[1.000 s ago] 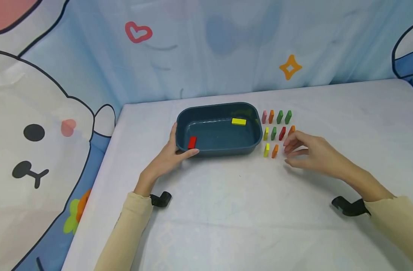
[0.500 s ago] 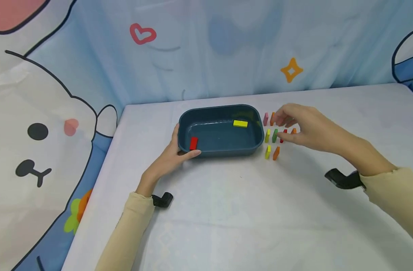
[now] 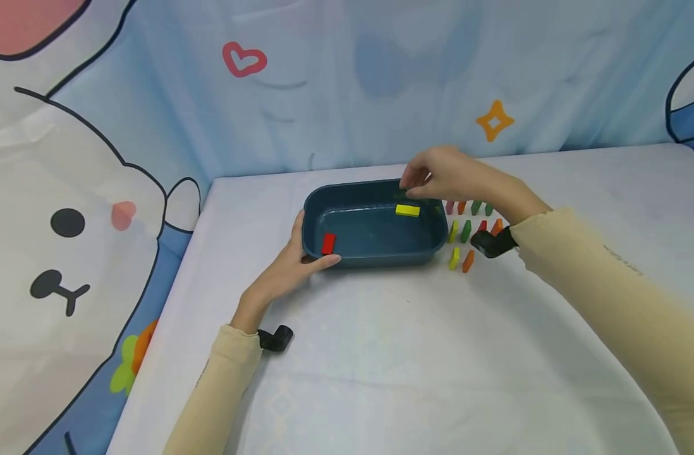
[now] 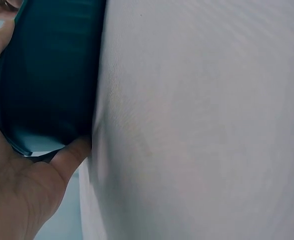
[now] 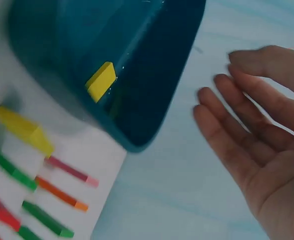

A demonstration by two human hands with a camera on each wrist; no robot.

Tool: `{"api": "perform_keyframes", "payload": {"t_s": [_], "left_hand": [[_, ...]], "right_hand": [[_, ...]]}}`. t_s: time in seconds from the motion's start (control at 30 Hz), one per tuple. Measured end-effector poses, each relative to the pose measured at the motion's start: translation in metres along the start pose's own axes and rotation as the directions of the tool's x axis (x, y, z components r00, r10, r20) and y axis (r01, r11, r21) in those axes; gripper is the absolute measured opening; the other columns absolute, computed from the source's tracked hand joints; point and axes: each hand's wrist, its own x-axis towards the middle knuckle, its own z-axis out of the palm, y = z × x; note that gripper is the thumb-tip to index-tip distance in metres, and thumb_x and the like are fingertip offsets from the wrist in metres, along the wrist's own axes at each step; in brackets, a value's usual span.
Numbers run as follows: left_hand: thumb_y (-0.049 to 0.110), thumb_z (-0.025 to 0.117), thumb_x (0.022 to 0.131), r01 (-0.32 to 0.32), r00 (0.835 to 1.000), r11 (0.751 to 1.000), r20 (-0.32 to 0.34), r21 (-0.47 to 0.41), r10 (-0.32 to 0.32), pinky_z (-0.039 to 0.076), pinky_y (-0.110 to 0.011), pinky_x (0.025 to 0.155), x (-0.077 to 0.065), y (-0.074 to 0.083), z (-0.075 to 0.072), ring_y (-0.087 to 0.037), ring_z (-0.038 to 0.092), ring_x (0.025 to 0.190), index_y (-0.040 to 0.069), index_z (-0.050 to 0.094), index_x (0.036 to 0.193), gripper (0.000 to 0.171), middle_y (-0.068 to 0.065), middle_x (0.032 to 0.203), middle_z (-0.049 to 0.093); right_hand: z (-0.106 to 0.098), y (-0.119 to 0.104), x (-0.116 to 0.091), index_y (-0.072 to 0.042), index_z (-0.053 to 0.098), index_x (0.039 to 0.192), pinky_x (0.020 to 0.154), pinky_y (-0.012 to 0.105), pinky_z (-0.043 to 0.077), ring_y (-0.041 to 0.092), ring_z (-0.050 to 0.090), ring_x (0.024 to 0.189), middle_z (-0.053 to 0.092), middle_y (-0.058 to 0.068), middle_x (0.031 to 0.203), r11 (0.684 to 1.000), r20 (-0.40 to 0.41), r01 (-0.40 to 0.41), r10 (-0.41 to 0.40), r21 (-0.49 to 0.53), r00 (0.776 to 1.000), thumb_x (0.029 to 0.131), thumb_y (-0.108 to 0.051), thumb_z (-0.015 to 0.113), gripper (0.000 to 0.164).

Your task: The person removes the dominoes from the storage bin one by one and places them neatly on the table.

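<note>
A dark teal plastic tub [image 3: 375, 260] stands on the white cloth with a red block [image 3: 328, 243] and a yellow block [image 3: 407, 210] inside. My left hand [image 3: 287, 268] holds its left end, thumb along the near wall and fingers round the end; in the left wrist view the left hand [image 4: 32, 185] spans the tub's corner. Above the tub's back right corner hovers my right hand [image 3: 446, 175]. In the right wrist view the right hand [image 5: 266, 125] has its thumb and loosely bent fingers apart, with nothing between them, and does not touch the tub [image 5: 132, 135].
Right of the tub several small coloured blocks stand in rows, among them a green block [image 3: 466, 231], a yellow block [image 3: 454, 258] and an orange block [image 3: 468, 261]. My right forearm partly covers the back rows. A patterned blue curtain [image 3: 347, 82] hangs behind the table.
My right hand has moved from the right side of the blocks, up over the back rows, then left above the tub. My left hand stays on the tub. The blocks have not visibly moved.
</note>
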Motion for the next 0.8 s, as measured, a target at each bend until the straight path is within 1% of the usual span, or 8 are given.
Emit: {"api": "perform_keyframes", "payload": {"t_s": [0.07,0.17,0.3,0.4,0.5,0.57,0.63,0.8], "left_hand": [[0.058,0.076,0.091,0.005,1.0,1.0,-0.009,0.009,-0.005,0.027,-0.05,0.124,0.0,0.0,0.0,-0.02,0.03,0.154,0.041,-0.016,0.165,0.119,0.006,0.175,0.005],[0.055,0.076,0.092,-0.01,1.0,1.0,-0.011,0.003,0.01,0.028,-0.05,0.124,0.0,0.0,0.0,-0.02,0.029,0.155,0.039,-0.016,0.165,0.119,0.006,0.175,0.005],[0.053,0.076,0.093,-0.036,0.999,0.999,-0.001,-0.021,0.036,0.028,-0.049,0.124,0.001,-0.001,0.002,-0.017,0.025,0.156,0.038,-0.016,0.165,0.118,0.007,0.175,0.006],[0.053,0.077,0.093,-0.041,0.999,0.999,0.003,-0.027,0.041,0.027,-0.048,0.125,0.001,-0.003,0.004,-0.016,0.025,0.155,0.037,-0.015,0.166,0.118,0.008,0.174,0.006],[0.052,0.077,0.093,-0.057,0.998,0.998,0.007,-0.034,0.057,0.027,-0.048,0.125,0.001,-0.003,0.006,-0.015,0.025,0.155,0.037,-0.015,0.166,0.118,0.007,0.174,0.008],[0.053,0.076,0.093,-0.057,0.998,0.998,0.01,-0.03,0.057,0.026,-0.048,0.125,0.002,-0.003,0.006,-0.015,0.026,0.155,0.038,-0.015,0.165,0.118,0.008,0.174,0.009],[0.054,0.076,0.093,-0.058,0.998,0.998,0.013,-0.031,0.059,0.026,-0.048,0.125,0.003,-0.002,0.007,-0.015,0.027,0.154,0.04,-0.016,0.165,0.117,0.008,0.174,0.009],[0.055,0.076,0.093,-0.033,0.999,0.999,0.005,-0.016,0.033,0.026,-0.048,0.125,0.003,0.0,0.006,-0.016,0.025,0.155,0.04,-0.017,0.164,0.118,0.009,0.174,0.005]], "right_hand": [[0.003,-0.002,0.013,0.007,0.072,0.115,0.093,0.05,0.058,0.034,0.07,0.103,0.075,0.018,0.108,1.0,0.055,0.0,0.001,-0.024,0.998,0.099,-0.004,0.07,0.019],[0.009,-0.004,0.032,0.01,0.073,0.114,0.093,0.05,0.057,0.036,0.069,0.103,0.074,0.022,0.109,0.996,0.119,0.002,0.008,-0.084,0.993,0.098,-0.002,0.068,0.02],[0.017,-0.004,0.048,0.011,0.073,0.11,0.091,0.049,0.058,0.037,0.068,0.1,0.073,0.024,0.109,0.977,0.156,-0.047,0.081,-0.209,0.984,0.094,0.0,0.071,0.02],[0.025,-0.004,0.053,0.011,0.071,0.111,0.089,0.046,0.058,0.033,0.066,0.096,0.071,0.023,0.11,0.959,0.193,-0.111,0.165,-0.262,0.967,0.093,0.001,0.071,0.021],[0.032,-0.004,0.054,0.01,0.067,0.113,0.083,0.041,0.056,0.028,0.061,0.089,0.068,0.021,0.109,0.945,0.242,-0.152,0.226,-0.289,0.944,0.094,0.002,0.067,0.021],[0.034,-0.005,0.054,0.009,0.064,0.112,0.078,0.038,0.053,0.026,0.057,0.085,0.066,0.019,0.105,0.936,0.266,-0.157,0.246,-0.314,0.932,0.095,0.003,0.065,0.019],[0.036,-0.005,0.054,0.009,0.062,0.112,0.075,0.036,0.049,0.026,0.055,0.083,0.064,0.018,0.102,0.927,0.269,-0.151,0.252,-0.344,0.93,0.095,0.005,0.064,0.017],[0.041,-0.003,0.055,0.007,0.064,0.115,0.075,0.036,0.046,0.026,0.054,0.086,0.063,0.015,0.102,0.913,0.284,-0.144,0.264,-0.381,0.922,0.096,0.008,0.062,0.018]]}}
